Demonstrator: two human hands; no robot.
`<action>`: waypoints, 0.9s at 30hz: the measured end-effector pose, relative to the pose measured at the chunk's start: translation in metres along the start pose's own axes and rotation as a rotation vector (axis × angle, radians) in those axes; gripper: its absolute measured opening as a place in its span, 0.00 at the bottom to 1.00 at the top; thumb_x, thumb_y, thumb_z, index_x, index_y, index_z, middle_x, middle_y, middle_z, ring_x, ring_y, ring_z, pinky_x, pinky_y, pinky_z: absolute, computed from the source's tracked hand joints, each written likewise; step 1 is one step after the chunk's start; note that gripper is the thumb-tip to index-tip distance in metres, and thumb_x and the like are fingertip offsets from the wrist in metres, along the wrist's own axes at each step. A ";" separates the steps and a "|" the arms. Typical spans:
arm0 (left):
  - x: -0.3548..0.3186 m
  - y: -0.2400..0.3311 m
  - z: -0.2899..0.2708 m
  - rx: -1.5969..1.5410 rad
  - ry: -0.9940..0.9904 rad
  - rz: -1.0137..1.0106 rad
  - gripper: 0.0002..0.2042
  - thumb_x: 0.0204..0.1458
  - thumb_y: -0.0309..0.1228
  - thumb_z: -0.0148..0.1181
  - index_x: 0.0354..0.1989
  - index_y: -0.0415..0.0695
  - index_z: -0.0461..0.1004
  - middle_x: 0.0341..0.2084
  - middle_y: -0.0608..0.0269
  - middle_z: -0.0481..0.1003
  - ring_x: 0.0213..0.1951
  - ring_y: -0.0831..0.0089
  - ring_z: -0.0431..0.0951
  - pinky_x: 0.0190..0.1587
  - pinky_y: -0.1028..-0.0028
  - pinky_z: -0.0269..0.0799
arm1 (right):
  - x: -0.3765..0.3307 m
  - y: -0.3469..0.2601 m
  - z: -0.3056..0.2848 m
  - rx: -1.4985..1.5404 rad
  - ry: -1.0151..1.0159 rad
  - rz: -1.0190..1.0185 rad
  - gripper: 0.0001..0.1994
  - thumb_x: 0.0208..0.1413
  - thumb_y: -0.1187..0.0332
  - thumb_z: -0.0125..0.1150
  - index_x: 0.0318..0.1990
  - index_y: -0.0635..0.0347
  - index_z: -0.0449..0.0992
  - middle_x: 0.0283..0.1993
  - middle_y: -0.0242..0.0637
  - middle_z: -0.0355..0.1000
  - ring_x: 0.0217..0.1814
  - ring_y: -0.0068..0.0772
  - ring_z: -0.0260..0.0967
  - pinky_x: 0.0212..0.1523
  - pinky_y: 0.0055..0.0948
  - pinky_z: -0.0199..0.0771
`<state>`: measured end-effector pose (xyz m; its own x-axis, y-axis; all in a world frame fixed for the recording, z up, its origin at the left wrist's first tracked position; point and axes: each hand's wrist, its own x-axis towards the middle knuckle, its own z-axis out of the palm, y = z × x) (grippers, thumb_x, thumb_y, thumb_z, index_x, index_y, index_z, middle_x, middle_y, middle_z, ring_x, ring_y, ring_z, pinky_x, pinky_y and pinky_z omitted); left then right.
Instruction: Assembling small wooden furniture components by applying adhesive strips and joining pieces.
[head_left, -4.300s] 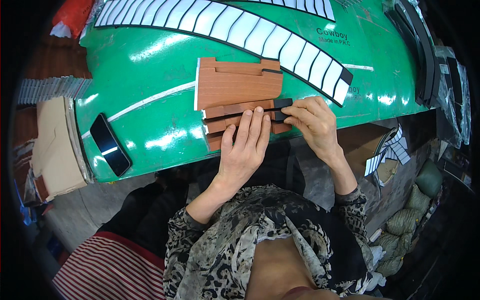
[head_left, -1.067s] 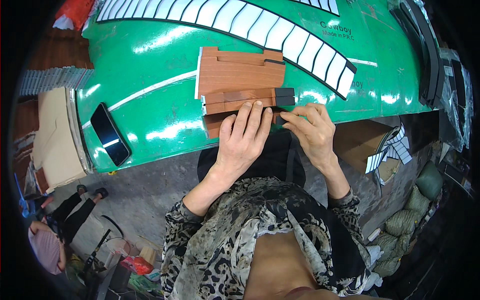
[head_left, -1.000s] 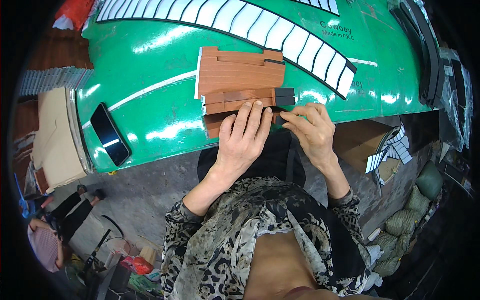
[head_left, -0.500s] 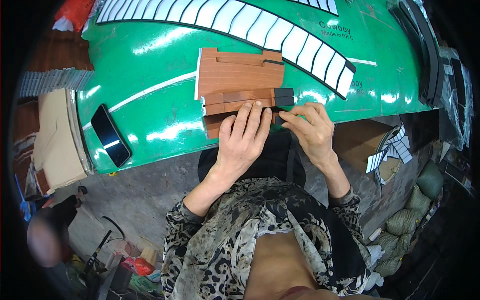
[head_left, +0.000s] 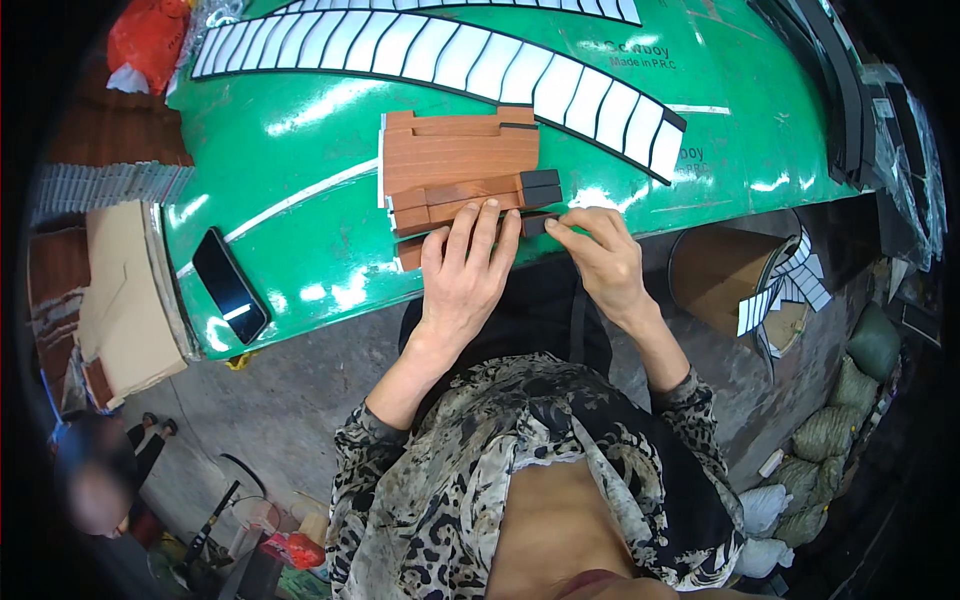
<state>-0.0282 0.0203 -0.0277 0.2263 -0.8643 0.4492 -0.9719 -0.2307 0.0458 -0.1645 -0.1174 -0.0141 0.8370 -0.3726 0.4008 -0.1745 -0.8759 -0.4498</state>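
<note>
Left hand [head_left: 463, 272]: fingers outstretched, resting on brown strips [head_left: 455, 197] | right hand [head_left: 608, 262]: thumb and forefinger pinching black tip [head_left: 535, 225]

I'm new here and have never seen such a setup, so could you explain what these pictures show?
There is no machine: these are a person's two bare hands, seen from a wide camera worn on the head and looking down, so straight edges bend. On the green table lie brown wood-look pieces, a dark phone to their left, and a curved white strip with black lines farther back. The left hand rests over the brown pieces. The right hand has its fingertips at the black end of the nearest one; I can't tell whether it grips anything.
</note>
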 end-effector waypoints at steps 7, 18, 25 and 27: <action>-0.004 -0.011 -0.037 -0.075 0.071 0.068 0.20 0.43 0.27 0.57 0.47 0.57 0.73 0.49 0.61 0.69 0.54 0.64 0.67 0.55 0.54 0.50 | 0.009 -0.004 -0.008 0.288 0.028 0.223 0.25 0.37 0.74 0.69 0.48 0.59 0.72 0.49 0.39 0.68 0.48 0.43 0.65 0.47 0.35 0.69; 0.009 -0.091 -0.024 -0.666 -0.175 -0.468 0.51 0.36 0.45 0.70 0.66 0.41 0.44 0.61 0.43 0.54 0.63 0.51 0.53 0.63 0.59 0.50 | 0.035 0.025 0.011 0.557 -0.081 0.441 0.35 0.44 0.64 0.68 0.60 0.61 0.59 0.59 0.45 0.60 0.57 0.44 0.62 0.54 0.36 0.66; 0.039 -0.118 -0.012 -0.976 -0.481 -0.496 0.63 0.26 0.50 0.74 0.67 0.41 0.33 0.64 0.39 0.46 0.66 0.49 0.45 0.65 0.57 0.45 | 0.055 0.033 0.024 1.015 -0.307 0.518 0.47 0.46 0.53 0.66 0.66 0.66 0.42 0.69 0.56 0.42 0.71 0.50 0.40 0.67 0.42 0.43; 0.033 -0.116 -0.007 -0.997 -0.423 -0.532 0.63 0.25 0.48 0.75 0.67 0.43 0.34 0.63 0.40 0.47 0.66 0.49 0.46 0.65 0.57 0.46 | 0.056 0.028 0.025 1.100 -0.168 0.698 0.46 0.51 0.47 0.59 0.66 0.68 0.42 0.69 0.56 0.40 0.71 0.50 0.38 0.67 0.43 0.43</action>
<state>0.0921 0.0216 -0.0119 0.4352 -0.8869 -0.1549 -0.3302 -0.3172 0.8890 -0.1090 -0.1551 -0.0243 0.8110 -0.5305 -0.2467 -0.1496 0.2198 -0.9640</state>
